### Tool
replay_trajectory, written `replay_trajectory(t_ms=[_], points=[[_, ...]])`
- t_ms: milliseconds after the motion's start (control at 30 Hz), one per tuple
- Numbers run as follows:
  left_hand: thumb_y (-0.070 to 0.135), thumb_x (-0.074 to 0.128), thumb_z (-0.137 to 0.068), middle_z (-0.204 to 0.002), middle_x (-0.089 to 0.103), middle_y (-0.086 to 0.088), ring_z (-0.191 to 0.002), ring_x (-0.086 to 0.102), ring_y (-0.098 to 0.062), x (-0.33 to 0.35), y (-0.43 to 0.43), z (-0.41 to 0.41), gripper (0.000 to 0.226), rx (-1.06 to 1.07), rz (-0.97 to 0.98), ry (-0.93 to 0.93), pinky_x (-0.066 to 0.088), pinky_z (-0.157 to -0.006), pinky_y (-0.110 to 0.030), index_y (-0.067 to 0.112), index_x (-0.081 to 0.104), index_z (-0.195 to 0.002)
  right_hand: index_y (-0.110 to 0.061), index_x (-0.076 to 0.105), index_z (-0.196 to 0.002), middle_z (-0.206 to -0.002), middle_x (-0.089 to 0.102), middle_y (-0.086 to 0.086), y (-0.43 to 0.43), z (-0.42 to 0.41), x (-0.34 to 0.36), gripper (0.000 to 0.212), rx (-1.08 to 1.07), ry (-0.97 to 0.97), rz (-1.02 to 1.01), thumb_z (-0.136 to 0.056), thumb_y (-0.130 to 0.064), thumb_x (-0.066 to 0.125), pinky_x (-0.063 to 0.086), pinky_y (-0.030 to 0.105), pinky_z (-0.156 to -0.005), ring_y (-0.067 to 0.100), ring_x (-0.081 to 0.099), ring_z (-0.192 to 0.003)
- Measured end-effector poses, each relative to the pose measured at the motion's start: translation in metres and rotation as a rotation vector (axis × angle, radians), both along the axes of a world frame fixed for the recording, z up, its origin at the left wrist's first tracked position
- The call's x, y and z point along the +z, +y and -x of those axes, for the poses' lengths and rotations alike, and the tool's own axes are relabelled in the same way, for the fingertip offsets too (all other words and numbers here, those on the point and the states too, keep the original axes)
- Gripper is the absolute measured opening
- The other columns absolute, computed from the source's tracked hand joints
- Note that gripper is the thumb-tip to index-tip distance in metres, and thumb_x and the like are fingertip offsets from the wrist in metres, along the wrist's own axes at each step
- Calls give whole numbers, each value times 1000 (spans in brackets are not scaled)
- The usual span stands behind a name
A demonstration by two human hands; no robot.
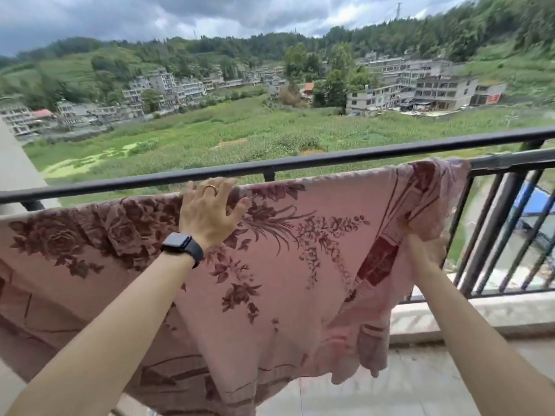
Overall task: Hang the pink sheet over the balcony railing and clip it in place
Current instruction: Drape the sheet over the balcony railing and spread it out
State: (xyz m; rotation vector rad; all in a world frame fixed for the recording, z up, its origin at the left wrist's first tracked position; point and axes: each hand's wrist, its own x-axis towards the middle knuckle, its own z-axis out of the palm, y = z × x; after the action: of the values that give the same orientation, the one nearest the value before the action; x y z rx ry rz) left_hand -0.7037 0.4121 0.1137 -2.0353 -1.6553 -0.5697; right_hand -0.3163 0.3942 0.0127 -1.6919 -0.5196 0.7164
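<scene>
My left grip (pixel 210 211), released, pins the pink sheet (pixel 300 265) to the railing (pixel 330 159); my right grip's (pixel 425 250) state is hidden by folds. Unclipped, wind may drag the sheet off.

Soft, even daylight comes from an overcast sky (pixel 150 16), with dark cloud heaviest at the upper left; the pink sheet (pixel 300 265) is lit flatly, with only faint shading in its folds. The wide lens bows the railing (pixel 330 159) and tilts the hillside (pixel 480 40) at the right edge, where trees smear. The left hand (pixel 207 211) is sharp; the right hand (pixel 423 250) is motion-blurred
</scene>
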Motion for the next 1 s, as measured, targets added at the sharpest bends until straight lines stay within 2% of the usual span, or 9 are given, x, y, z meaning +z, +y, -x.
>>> replay_trajectory(t_ms=[33, 100, 200, 267, 400, 600, 700, 833, 1000], points=[[64, 33, -94, -130, 59, -15, -125, 50, -34, -2, 1, -18, 61, -29, 13, 26, 22, -115, -57, 24, 41, -139, -8, 20, -153, -147, 47, 11, 0, 3, -8, 118, 73, 92, -56, -66, -55, 85, 39, 44, -110, 28, 49, -131], [64, 39, -93, -125, 60, -17, -124, 49, -35, -7, 5, -45, 63, -37, 29, 48, 22, -115, -55, 22, 40, -140, -10, 48, -134, -124, 64, 2, -5, 5, -9, 72, 255, 126, -96, -75, -29, 85, 51, 32, -88, 15, 64, -100], [54, 44, -95, -117, 63, -19, -118, 51, -38, -11, 10, -59, 54, 14, 2, 24, 29, -110, -55, 20, 43, -137, -5, 66, -113, -103, 67, 13, -9, -9, 5, 29, 254, -183, -4, -87, -18, 72, 43, 31, -69, 26, 62, -83], [47, 46, -98, -110, 65, -20, -109, 55, -40, -14, 13, -56, 46, 15, -67, 22, 35, -104, -55, 19, 48, -134, 0, 66, -109, -107, 67, 25, -8, -37, 15, 29, 91, -358, -26, -91, -22, 65, 42, 37, -75, 41, 62, -98], [46, 36, -100, -95, 69, -19, -94, 61, -39, -16, 19, -55, 43, -23, -153, 44, 45, -94, -54, 17, 52, -128, -2, 59, -114, -118, 63, 27, -6, -89, 29, 34, -266, -352, -116, -87, -22, 64, 45, 44, -85, 46, 58, -108], [36, 40, -103, -91, 71, -18, -90, 63, -37, -12, 24, -72, 36, -3, -185, -76, 42, -93, -49, 11, 64, -115, -3, 40, -138, -141, 46, 26, 0, -66, -9, 66, -164, -427, 80, -85, -33, 64, 35, 52, -107, 44, 42, -130], [37, 39, -103, -81, 69, -18, -76, 64, -37, 1, 25, -62, 38, 41, -190, -198, 45, -77, -43, 10, 67, -105, -3, 55, -117, -116, 62, 28, -9, -50, -44, 42, 13, -403, 65, -89, -34, 54, 46, 46, -91, 44, 59, -108], [36, 36, -103, -92, 70, -20, -84, 64, -40, 11, 27, -48, 40, 124, -145, -285, 47, -76, -46, 9, 65, -101, -7, 62, -120, -112, 67, 24, -20, -55, -57, 36, 156, -387, 162, -96, -31, 51, 45, 39, -80, 42, 62, -103], [44, 46, -98, -92, 70, -14, -86, 64, -32, 16, 19, -87, 40, -196, -154, -181, 48, -83, -45, 16, 58, -123, -13, 54, -115, -95, 59, 4, -29, -54, 23, 20, -28, -354, -229, -100, -23, 45, 37, 28, -69, 30, 57, -86]])
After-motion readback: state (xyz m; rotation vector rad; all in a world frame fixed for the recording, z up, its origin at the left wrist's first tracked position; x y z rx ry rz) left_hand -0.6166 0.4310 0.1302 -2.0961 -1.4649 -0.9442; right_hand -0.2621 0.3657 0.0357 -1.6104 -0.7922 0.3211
